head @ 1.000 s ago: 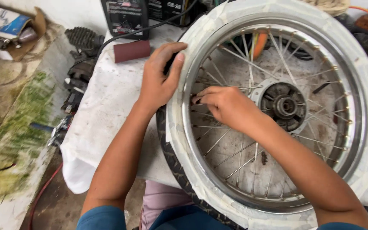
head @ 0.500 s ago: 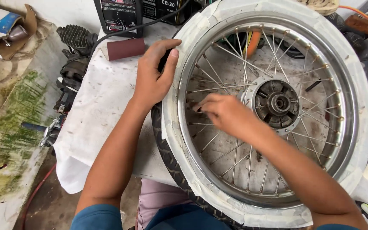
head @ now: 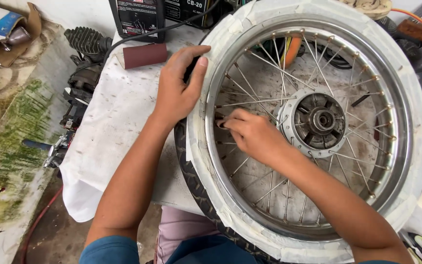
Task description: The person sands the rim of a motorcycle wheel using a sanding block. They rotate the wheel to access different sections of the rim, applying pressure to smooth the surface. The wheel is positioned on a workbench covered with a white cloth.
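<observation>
The spoked wheel (head: 313, 132) lies flat on the cloth-covered table (head: 118, 127), filling the right and middle of the scene, its tyre wrapped in pale masking tape (head: 416, 122) while the bare tread (head: 191, 181) shows only at the near left.

The left hand (head: 179, 88) presses flat on the taped tyre at the far left, fingers spread and clasping nothing. Should it ease off, the wheel may well swivel on the cloth.

The right hand (head: 252, 134) reaches among the spokes (head: 250, 100) just left of the hub (head: 318, 120), fingertips pinched together against 1 spoke near the rim; whether they hold a small piece of abrasive I cannot tell (the fingers hide it). The gaps are tight there, so a slip could likely scrape knuckles on neighbouring spokes, or rub through the tape edge.

A roll of brown sandpaper (head: 145, 55) sits at the far edge of the table, near the left hand, and a nudge could roll it off.
</observation>
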